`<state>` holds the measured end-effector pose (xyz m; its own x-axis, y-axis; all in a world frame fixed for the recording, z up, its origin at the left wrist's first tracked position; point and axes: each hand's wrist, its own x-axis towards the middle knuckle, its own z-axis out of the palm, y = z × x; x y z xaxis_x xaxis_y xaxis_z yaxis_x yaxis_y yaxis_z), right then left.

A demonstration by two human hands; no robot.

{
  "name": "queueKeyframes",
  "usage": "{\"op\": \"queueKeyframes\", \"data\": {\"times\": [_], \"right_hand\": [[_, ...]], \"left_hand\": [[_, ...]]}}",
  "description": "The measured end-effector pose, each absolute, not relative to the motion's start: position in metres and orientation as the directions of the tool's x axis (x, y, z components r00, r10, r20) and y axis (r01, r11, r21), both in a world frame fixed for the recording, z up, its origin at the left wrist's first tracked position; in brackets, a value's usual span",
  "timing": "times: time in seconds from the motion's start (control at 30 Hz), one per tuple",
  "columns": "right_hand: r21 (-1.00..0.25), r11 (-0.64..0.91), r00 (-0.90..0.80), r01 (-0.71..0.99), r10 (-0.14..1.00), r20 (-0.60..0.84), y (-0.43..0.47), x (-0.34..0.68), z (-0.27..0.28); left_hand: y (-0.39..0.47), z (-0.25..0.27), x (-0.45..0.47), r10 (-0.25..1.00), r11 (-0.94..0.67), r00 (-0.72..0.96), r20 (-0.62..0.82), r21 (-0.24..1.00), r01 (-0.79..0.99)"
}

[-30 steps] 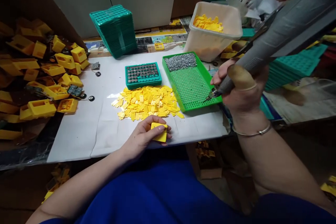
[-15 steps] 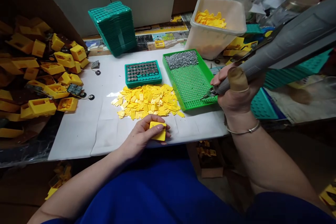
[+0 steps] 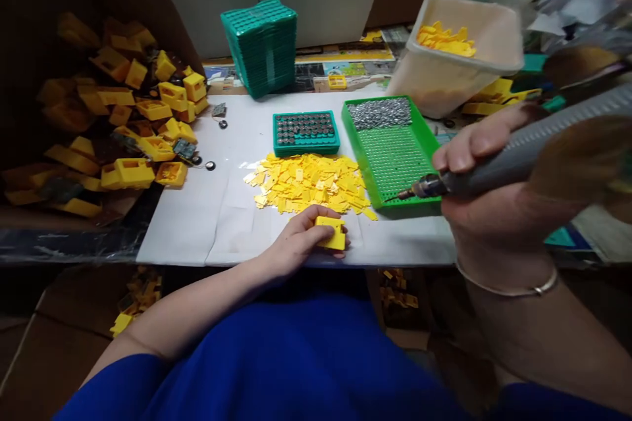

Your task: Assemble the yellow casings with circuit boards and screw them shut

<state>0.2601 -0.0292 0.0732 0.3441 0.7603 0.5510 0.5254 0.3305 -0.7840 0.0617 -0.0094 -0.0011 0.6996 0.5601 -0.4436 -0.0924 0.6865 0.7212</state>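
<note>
My left hand (image 3: 301, 242) is closed round a small yellow plastic case (image 3: 332, 233) at the front edge of the bench, thumb across its top. In my right hand (image 3: 498, 191) is a grey electric screwdriver (image 3: 523, 151), gripped round its body and pointing left. Its thin bit ends over the near edge of a green perforated tray (image 3: 378, 177). Silver screws (image 3: 380, 112) fill the far end of that tray. Beyond my left hand lies a heap of flat yellow plastic pieces (image 3: 311, 184). Behind the heap, a teal tray (image 3: 306, 150) holds rows of button cells (image 3: 303, 126).
Yellow cases (image 3: 128, 172) pile up on the left, near loose circuit boards (image 3: 184, 148) with wires. At the back stand stacked teal trays (image 3: 261, 46) and a whitish bin (image 3: 459, 79) with yellow parts. White paper (image 3: 187, 223) covers the bench.
The view has shifted, so the bench sits further right. The screwdriver and my right hand have come closer to the camera. The yellow case has turned in my left hand, showing a notched edge.
</note>
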Motion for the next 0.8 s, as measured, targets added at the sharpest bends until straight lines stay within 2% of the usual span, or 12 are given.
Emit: {"op": "queueKeyframes", "data": {"times": [0.1, 0.2, 0.33, 0.53, 0.67, 0.8], "right_hand": [[-0.889, 0.410, 0.400, 0.204, 0.794, 0.458, -0.036, 0.230, 0.075], [-0.888, 0.419, 0.319, 0.192, 0.829, 0.460, -0.038, 0.211, 0.068], [-0.889, 0.404, 0.333, 0.217, 0.825, 0.456, -0.036, 0.203, 0.062], [-0.921, 0.387, 0.308, 0.031, 0.873, 0.377, -0.034, 0.203, 0.058], [-0.879, 0.471, 0.207, -0.080, 0.870, 0.447, -0.032, 0.201, 0.050], [-0.860, 0.495, 0.275, -0.119, 0.849, 0.451, -0.026, 0.196, 0.051]], "left_hand": [[-0.010, -0.002, 0.062, 0.566, 0.689, 0.694, -0.444, 0.718, -0.102], [-0.011, -0.002, 0.061, 0.579, 0.676, 0.692, -0.432, 0.728, -0.112], [-0.010, -0.002, 0.060, 0.578, 0.680, 0.693, -0.430, 0.723, -0.119], [-0.009, -0.003, 0.061, 0.569, 0.686, 0.697, -0.437, 0.719, -0.111], [-0.010, -0.003, 0.059, 0.570, 0.678, 0.696, -0.437, 0.729, -0.097], [-0.009, -0.006, 0.058, 0.568, 0.675, 0.707, -0.421, 0.729, -0.109]]}}
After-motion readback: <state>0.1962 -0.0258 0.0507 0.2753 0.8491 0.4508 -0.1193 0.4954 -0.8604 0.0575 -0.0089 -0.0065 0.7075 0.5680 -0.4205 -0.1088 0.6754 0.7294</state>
